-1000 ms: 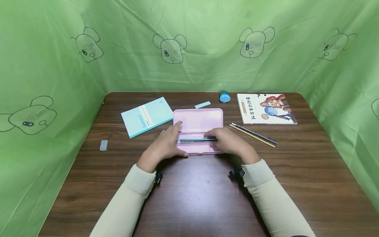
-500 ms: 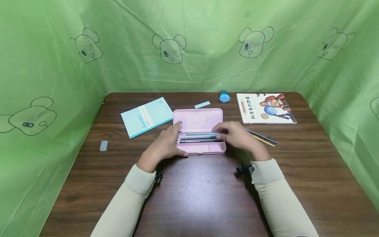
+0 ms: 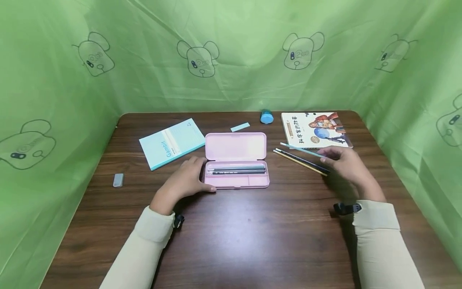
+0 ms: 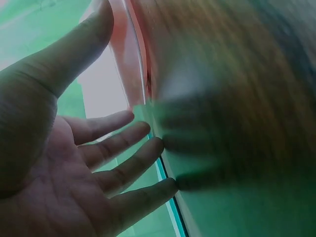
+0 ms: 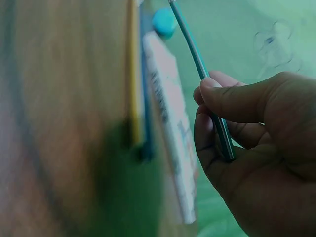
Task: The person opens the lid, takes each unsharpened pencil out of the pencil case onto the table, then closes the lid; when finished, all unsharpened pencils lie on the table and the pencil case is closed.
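Two bare hands in cream sleeves worked over a dark wooden table (image 3: 252, 241) ringed by a green curtain (image 3: 231, 60) printed with bear faces. At the centre lay an open pink pencil case (image 3: 236, 160), its lid folded back flat and several pens (image 3: 236, 170) lying lengthwise in the tray. The left hand (image 3: 185, 180) rested on the table against the case's left end, fingers relaxed and fairly straight, gripping nothing; the left wrist view showed the palm spread wide with the fingers loosely apart. The right hand (image 3: 343, 162) was well to the right of the case, its thumb and fingers pinching a teal pencil (image 3: 301, 149) near one end, the rest of the pencil pointing left and away, towards the case. Just beside it on the table lay a dark pencil (image 3: 301, 159) and a yellow pencil (image 3: 299, 163), side by side at a slant. Behind them lay a picture book (image 3: 314, 129). A blue round sharpener (image 3: 266, 117) and a pale blue strip (image 3: 240, 127) sat behind the case, a light blue notebook (image 3: 171, 142) to its left, and a grey eraser (image 3: 118, 180) further left, well apart
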A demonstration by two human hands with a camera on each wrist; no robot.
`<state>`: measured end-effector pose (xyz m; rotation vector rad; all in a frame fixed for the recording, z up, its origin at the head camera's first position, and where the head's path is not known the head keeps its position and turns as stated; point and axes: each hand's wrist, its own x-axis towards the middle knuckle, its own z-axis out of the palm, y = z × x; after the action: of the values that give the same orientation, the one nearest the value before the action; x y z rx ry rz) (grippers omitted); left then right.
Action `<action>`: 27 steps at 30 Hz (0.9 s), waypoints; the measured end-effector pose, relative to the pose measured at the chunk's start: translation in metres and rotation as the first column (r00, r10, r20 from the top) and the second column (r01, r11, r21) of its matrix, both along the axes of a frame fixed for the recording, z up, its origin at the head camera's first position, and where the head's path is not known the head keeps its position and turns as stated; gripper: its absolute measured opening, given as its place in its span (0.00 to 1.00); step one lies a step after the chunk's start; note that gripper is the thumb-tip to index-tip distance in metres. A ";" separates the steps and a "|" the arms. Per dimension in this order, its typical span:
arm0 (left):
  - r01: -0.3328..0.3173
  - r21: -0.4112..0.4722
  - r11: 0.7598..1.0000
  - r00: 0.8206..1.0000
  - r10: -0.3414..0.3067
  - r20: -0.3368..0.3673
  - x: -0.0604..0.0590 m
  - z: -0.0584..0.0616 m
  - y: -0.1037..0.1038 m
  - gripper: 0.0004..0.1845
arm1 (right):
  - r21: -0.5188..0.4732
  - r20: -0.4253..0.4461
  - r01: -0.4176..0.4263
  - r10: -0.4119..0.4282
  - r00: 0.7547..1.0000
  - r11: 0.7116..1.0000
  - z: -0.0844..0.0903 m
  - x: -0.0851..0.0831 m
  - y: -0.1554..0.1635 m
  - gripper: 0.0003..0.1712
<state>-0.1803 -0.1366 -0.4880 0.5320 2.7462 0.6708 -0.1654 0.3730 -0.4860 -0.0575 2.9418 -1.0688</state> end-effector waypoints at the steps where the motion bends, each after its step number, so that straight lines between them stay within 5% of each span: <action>1: 0.001 -0.008 1.000 1.000 -0.001 0.002 0.000 0.000 -0.001 0.58 | 0.006 0.011 0.001 -0.001 1.000 1.000 -0.004 0.000 0.004 0.14; 8: 0.020 -0.025 0.999 1.000 -0.019 0.014 0.000 0.000 -0.002 0.56 | 0.028 0.057 -0.025 0.024 0.998 0.999 -0.022 -0.004 0.010 0.13; 27: 0.036 -0.013 0.999 0.998 -0.035 0.054 0.002 0.003 -0.006 0.54 | 0.084 0.054 -0.035 0.031 0.998 0.996 -0.020 -0.008 0.005 0.12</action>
<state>-0.1785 -0.1424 -0.4854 0.5500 2.6832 0.6480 -0.1731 0.3776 -0.5064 -0.0754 2.9239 -0.9258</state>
